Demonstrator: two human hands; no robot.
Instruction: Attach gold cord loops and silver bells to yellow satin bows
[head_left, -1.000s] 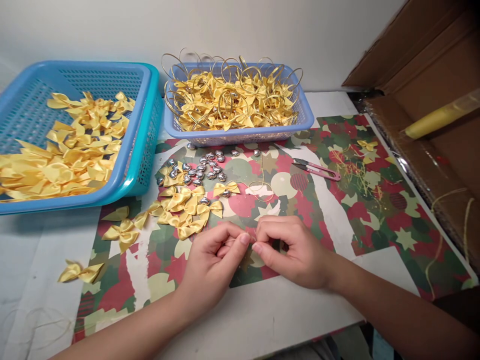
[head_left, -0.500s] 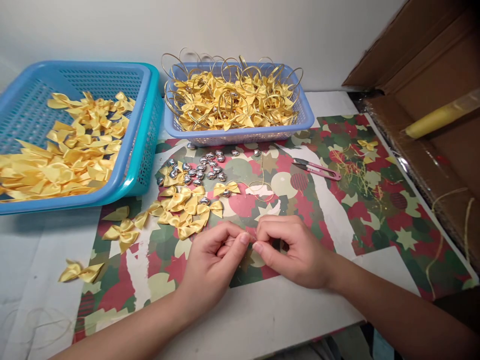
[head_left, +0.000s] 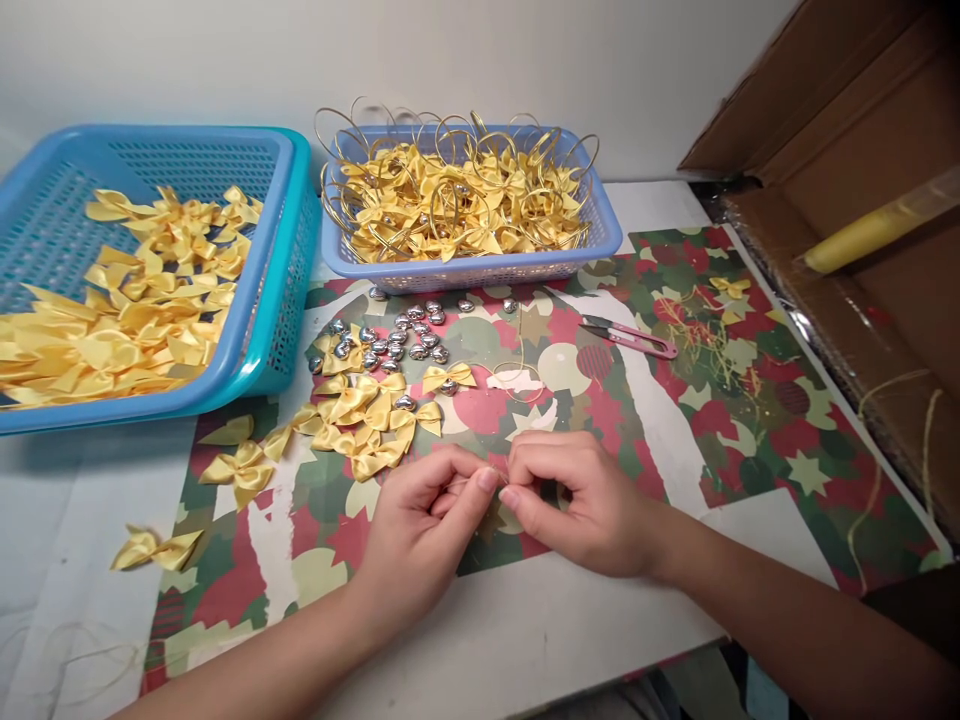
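My left hand [head_left: 431, 520] and my right hand [head_left: 574, 500] meet at the fingertips over the patterned paper. Both are closed in a pinch on a thin thread [head_left: 501, 472], of which only a short bit shows between the fingers. Just beyond my left hand lies a loose pile of yellow satin bows [head_left: 367, 405]. Several silver jingle bells [head_left: 416, 335] are scattered behind the bows. One bow [head_left: 448, 378] with a bell at its middle sits apart from the pile. A loop of yellow thread [head_left: 517, 378] rests on the paper past my hands.
A blue basket [head_left: 274, 250] of bows, stacked on a turquoise one, stands at left. Another blue basket [head_left: 472, 268] holds bows with gold cord loops. Pink-handled thread snips [head_left: 637, 340] lie at right, near thread scraps [head_left: 701, 335]. A cardboard box [head_left: 847, 190] borders the right side.
The whole view has shifted slightly. My hands keep the same pinch at nearly the same spot, fingertips a touch closer together.
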